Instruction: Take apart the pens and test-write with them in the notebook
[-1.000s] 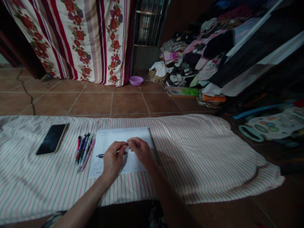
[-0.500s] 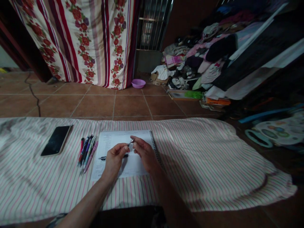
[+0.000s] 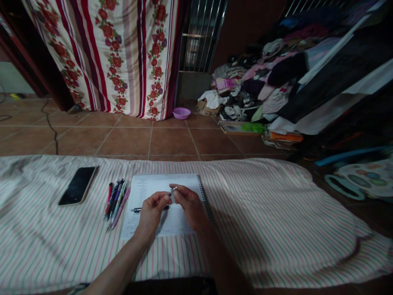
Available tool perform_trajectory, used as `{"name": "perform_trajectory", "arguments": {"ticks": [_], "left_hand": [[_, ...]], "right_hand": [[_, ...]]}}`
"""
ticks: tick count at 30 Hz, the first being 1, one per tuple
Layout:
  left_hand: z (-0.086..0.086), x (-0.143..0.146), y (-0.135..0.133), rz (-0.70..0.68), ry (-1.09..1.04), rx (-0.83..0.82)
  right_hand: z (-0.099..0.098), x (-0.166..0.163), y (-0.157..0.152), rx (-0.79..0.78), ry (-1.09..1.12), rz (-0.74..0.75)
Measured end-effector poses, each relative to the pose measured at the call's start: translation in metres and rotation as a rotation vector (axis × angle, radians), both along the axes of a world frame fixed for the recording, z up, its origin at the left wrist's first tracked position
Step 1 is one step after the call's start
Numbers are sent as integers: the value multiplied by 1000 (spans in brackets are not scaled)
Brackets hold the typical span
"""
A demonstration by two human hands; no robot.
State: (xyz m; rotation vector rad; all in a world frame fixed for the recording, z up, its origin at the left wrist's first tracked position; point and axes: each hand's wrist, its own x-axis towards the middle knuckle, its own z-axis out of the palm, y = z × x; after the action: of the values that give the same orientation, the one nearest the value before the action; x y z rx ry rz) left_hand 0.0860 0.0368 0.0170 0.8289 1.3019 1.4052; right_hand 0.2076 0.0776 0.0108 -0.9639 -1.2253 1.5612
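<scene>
Over a spiral notebook (image 3: pixel 184 223) both hands meet, fingertips almost touching. My left hand (image 3: pixel 150 215) is closed in a pinch, and my right hand (image 3: pixel 192 209) pinches from the other side. Between them is a small silvery piece (image 3: pixel 174 189), thin and dark toward the left fingers; its exact kind is too small to make out. Beneath the left hand a black pen (image 3: pixel 136 210) lies across the page, its middle hidden by that hand. A bunch of several pens (image 3: pixel 115 200) rests on the striped cloth just left of the notebook.
A smartphone (image 3: pixel 78 185) lies at the left on the striped cloth (image 3: pixel 260 213). Beyond it are the tiled floor (image 3: pixel 129 139), a purple basin (image 3: pixel 181 113) and a floral curtain (image 3: pixel 129 53). Piled clothes (image 3: pixel 254 78) fill the back right.
The whole view has shifted slightly, so things appear a little lower and farther right. My right fingers have curled in closer around the small silvery piece; both hands stay over the notebook.
</scene>
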Motion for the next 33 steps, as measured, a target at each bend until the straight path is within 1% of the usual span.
{"name": "perform_trajectory", "arguments": {"ticks": [5,9,13,16,18,22,25,29,33], "left_hand": [[-1,-1,0,-4,-29,-16],[-3,-2,-1,-16,-14,-10],[-2,-2,-1,-18,16,10],[-1,-2,-2,-15,-1,9],[-1,-2,-2,-19,-24,5],[-1,-1,-3,-17,-77,0],[-2,-1,-3,-11,-101,-4],[-4,-1,-3,-31,-66,-9],[-5,-3,-3,-62,-75,-4]], "right_hand": [[3,-2,0,-5,-41,-20],[4,-4,0,33,-51,-19],[4,-6,0,59,-86,-59],[2,-7,0,93,-118,-85],[-1,-7,0,98,-108,-76],[-4,-6,0,51,-14,-15],[-4,-5,0,32,36,2],[-1,-4,-1,29,35,5],[2,-3,-2,33,24,36]]}}
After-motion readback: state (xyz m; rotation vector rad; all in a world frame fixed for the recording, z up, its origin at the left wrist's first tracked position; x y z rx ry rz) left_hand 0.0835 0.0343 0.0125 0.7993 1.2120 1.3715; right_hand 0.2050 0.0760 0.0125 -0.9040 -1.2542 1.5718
